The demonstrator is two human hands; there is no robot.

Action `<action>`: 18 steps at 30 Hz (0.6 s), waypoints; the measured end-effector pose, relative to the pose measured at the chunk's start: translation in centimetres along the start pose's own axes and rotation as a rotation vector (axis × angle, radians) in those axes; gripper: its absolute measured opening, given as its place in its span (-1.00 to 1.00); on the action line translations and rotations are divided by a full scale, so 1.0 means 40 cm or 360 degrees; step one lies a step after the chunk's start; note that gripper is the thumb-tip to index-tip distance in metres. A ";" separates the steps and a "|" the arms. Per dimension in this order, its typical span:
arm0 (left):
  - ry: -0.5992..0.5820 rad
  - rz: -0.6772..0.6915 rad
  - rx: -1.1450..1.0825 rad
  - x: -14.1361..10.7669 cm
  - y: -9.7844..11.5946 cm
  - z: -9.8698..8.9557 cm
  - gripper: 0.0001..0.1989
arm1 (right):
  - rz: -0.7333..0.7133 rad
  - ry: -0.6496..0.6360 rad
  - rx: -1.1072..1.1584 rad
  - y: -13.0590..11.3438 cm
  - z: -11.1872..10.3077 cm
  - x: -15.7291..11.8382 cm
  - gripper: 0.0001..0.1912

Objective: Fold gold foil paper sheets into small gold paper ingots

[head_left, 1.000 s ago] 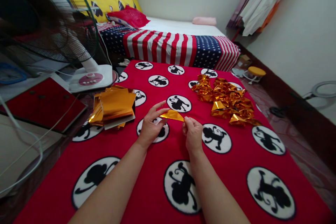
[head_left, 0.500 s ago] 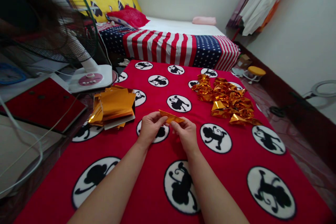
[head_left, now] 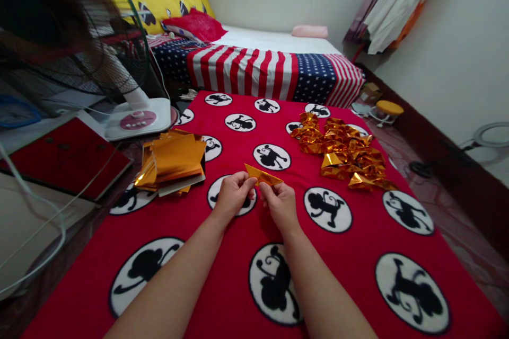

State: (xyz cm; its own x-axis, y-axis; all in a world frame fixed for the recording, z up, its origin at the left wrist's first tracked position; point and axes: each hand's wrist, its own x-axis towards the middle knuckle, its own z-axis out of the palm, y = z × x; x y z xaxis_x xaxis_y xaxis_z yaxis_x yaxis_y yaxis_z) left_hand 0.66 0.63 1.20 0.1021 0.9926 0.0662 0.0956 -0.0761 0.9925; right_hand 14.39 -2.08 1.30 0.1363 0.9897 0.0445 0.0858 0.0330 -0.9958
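Observation:
A small folded piece of gold foil paper [head_left: 264,174] is held above the red cloth, its pointed ends to left and right. My left hand [head_left: 235,192] pinches its lower left edge between thumb and fingers. On the other side my right hand [head_left: 279,200] grips the lower right part, thumb on the near face. Fingers behind the paper are partly hidden. A loose stack of flat gold foil sheets [head_left: 178,156] lies to the left of my hands. To the right is a heap of folded gold foil pieces [head_left: 344,148].
Red cloth with monkey prints [head_left: 222,296] covers the surface before me. A white-based fan [head_left: 137,116] stands at the left beside a dark red panel [head_left: 59,153] and white cables. A bed with a striped cover [head_left: 246,69] is behind; a yellow-topped stool [head_left: 389,108] stands at the right.
The folded foil paper has shifted slightly to the right and tilted, showing more of its face. My left hand has slid a little right along it; both hands keep hold.

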 end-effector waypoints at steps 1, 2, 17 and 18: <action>-0.0002 0.0021 0.0040 0.000 -0.002 0.000 -0.62 | -0.0016 0.0029 -0.0025 0.001 0.000 -0.001 -0.55; -0.0001 0.0039 0.0071 0.000 -0.004 0.000 -0.61 | -0.0031 0.0050 -0.0045 0.002 0.001 -0.003 -0.55; -0.0106 0.0120 0.0067 -0.003 -0.006 0.012 -0.58 | -0.0017 0.0137 0.0131 0.002 0.007 -0.006 -0.58; -0.0105 0.0120 0.0079 -0.002 -0.009 0.010 -0.58 | -0.0003 0.0119 0.0135 0.002 0.008 -0.005 -0.57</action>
State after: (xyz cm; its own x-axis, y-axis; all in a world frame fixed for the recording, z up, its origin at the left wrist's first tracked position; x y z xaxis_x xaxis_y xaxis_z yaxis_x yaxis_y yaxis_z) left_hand 1.03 0.55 0.81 0.1755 0.9756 0.1319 0.1342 -0.1565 0.9785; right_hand 14.06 -2.25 1.17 0.2097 0.9765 0.0489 0.0027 0.0495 -0.9988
